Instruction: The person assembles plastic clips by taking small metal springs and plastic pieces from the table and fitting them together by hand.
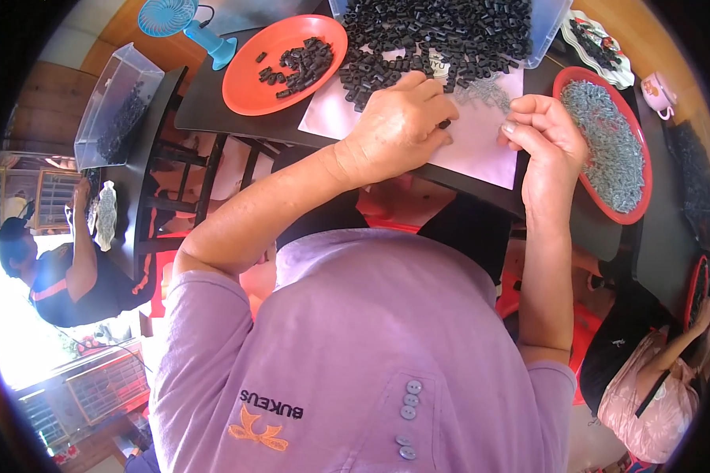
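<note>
My left hand [402,126] is closed at the fingertips on a small black plastic piece [445,124], just over a pale pink sheet [481,150]. To its right my right hand [548,138] is pinched, thumb against fingers; whatever sits between them is too small to make out. A little heap of grey screws [487,93] lies on the sheet between the two hands. Beyond my left hand, a large mass of black plastic pieces [442,31] spills from a clear bin [551,31] onto the sheet.
An orange-red plate [241,87] with black pieces stands left, near a blue fan [205,39]. At right are a red tray [645,177] of grey screws, a white dish [625,77] and a pink cup [658,94]. Other people work at left [71,276] and right [647,378].
</note>
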A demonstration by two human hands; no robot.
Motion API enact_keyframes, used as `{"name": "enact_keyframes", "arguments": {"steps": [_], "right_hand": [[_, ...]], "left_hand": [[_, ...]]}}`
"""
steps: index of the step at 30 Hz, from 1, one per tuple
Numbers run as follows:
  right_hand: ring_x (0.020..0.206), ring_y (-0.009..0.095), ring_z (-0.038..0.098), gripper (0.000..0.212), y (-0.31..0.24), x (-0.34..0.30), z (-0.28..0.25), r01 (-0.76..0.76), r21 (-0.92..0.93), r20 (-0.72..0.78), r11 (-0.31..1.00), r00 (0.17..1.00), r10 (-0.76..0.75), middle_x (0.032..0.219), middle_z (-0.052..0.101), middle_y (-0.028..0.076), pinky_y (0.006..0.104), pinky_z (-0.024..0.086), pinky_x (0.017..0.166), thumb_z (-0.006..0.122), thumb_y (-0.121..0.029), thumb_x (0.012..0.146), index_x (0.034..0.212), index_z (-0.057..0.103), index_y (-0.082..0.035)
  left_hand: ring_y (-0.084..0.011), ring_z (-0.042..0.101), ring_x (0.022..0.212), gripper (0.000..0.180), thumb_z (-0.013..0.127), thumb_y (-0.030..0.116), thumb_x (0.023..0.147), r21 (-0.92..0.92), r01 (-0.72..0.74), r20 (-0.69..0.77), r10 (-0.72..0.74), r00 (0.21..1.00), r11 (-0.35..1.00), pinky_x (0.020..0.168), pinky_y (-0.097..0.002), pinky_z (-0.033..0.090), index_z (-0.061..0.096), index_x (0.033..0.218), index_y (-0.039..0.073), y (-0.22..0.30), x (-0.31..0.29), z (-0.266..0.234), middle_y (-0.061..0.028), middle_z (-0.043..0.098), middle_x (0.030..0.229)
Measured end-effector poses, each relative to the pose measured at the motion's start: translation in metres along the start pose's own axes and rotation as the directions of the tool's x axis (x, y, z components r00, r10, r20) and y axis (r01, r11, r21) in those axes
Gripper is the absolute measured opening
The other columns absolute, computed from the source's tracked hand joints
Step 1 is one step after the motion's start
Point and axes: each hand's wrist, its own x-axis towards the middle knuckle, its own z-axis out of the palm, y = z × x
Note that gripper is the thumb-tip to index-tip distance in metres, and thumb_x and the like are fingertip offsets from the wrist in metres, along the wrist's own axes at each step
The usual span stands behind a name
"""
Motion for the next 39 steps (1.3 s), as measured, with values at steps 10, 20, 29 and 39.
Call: {"name": "enact_keyframes", "arguments": {"steps": [10, 20, 29, 39], "right_hand": [[0.066, 0.011, 0.060, 0.019, 0.002, -0.001, 0.000, -0.010, -0.007, 0.028, 1.000, 1.000, 0.010, 0.079, 0.066, 0.005, 0.0226, 0.042, 0.062, 0.062, 0.004, 0.077, 0.097, 0.064, 0.001], [0.071, 0.009, 0.059, 0.019, -0.004, -0.001, 0.010, -0.046, -0.064, 0.098, 0.997, 0.994, 0.052, 0.078, 0.066, 0.005, 0.0227, 0.047, 0.068, 0.061, 0.007, 0.078, 0.095, 0.064, 0.000], [0.068, 0.008, 0.059, 0.020, -0.003, 0.002, 0.016, -0.083, -0.144, 0.169, 0.986, 0.980, 0.108, 0.074, 0.065, 0.003, 0.0225, 0.046, 0.065, 0.058, 0.009, 0.076, 0.094, 0.064, 0.001], [0.075, 0.022, 0.066, 0.024, -0.022, -0.021, 0.037, 0.505, -0.412, 0.352, 0.758, 0.856, -0.379, 0.085, 0.066, 0.011, 0.0303, 0.054, 0.075, 0.056, 0.010, 0.082, 0.102, 0.063, -0.001]], "left_hand": [[-0.0290, 0.058, 0.086, 0.017, 0.073, 0.010, 0.069, -0.073, 0.272, -0.094, -0.278, 0.956, 0.960, 0.071, -0.0404, 0.051, 0.068, 0.085, 0.005, 0.008, -0.007, 0.009, -0.0080, 0.060, 0.079], [-0.0277, 0.056, 0.084, 0.014, 0.075, 0.013, 0.073, 0.093, 0.230, -0.149, -0.215, 0.965, 0.969, 0.069, -0.0390, 0.051, 0.070, 0.084, 0.007, 0.018, -0.005, 0.019, -0.0073, 0.057, 0.083], [-0.0301, 0.057, 0.084, 0.011, 0.071, 0.008, 0.069, 0.149, 0.088, -0.159, -0.064, 0.985, 0.985, 0.067, -0.0404, 0.052, 0.061, 0.072, 0.003, 0.017, -0.004, 0.024, -0.0110, 0.058, 0.082], [-0.0242, 0.062, 0.076, 0.007, 0.070, 0.003, 0.078, -0.492, 0.295, -0.134, -0.406, 0.904, 0.819, 0.067, -0.0347, 0.051, 0.065, 0.080, -0.001, 0.032, -0.013, 0.004, -0.0113, 0.064, 0.078]]}}
